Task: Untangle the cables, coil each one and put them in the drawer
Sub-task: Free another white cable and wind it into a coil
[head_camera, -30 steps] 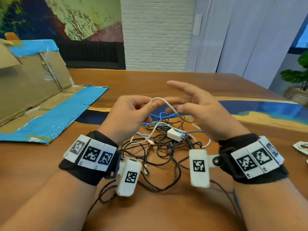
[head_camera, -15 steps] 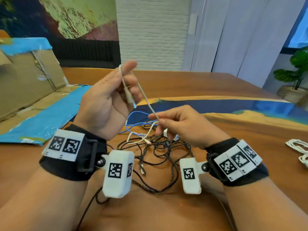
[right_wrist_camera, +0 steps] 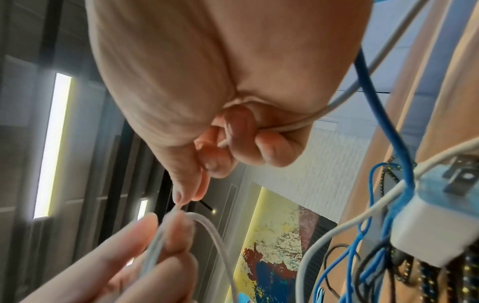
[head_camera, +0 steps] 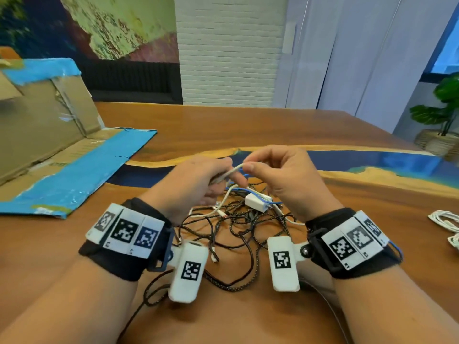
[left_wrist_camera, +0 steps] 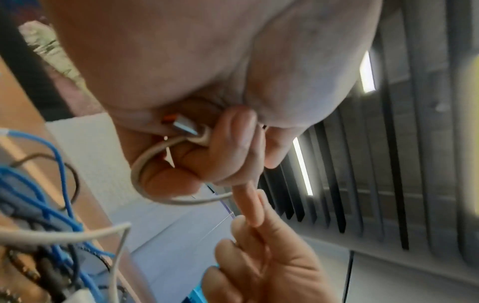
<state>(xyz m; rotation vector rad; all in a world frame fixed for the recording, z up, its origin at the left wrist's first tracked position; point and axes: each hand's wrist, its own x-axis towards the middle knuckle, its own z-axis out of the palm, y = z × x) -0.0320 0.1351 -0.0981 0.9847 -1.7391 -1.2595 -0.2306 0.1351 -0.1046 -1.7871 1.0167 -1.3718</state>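
Observation:
A white cable [head_camera: 235, 168] runs between my two hands above a tangle on the table. My left hand [head_camera: 223, 173] holds a loop of it with fingers curled round; the left wrist view shows the cable's metal plug [left_wrist_camera: 184, 126] tucked in the palm. My right hand [head_camera: 251, 167] pinches the same cable between thumb and forefinger [right_wrist_camera: 181, 199], and another stretch passes under its curled fingers. Below lie black braided cables [head_camera: 236, 229], a thin blue cable [head_camera: 248, 189] and a white adapter [head_camera: 257, 203], all mixed together. No drawer is in view.
An opened cardboard box with blue tape [head_camera: 62, 155] lies at the left. White cables [head_camera: 444, 219] sit bundled at the right edge. The wooden table [head_camera: 223, 125] has a blue resin band across it. A potted plant [head_camera: 442, 115] stands beyond the far right corner.
My left hand, raised with the white cable half a second ago, has come down. My right hand rose to meet it, and both now hold the cable close together.

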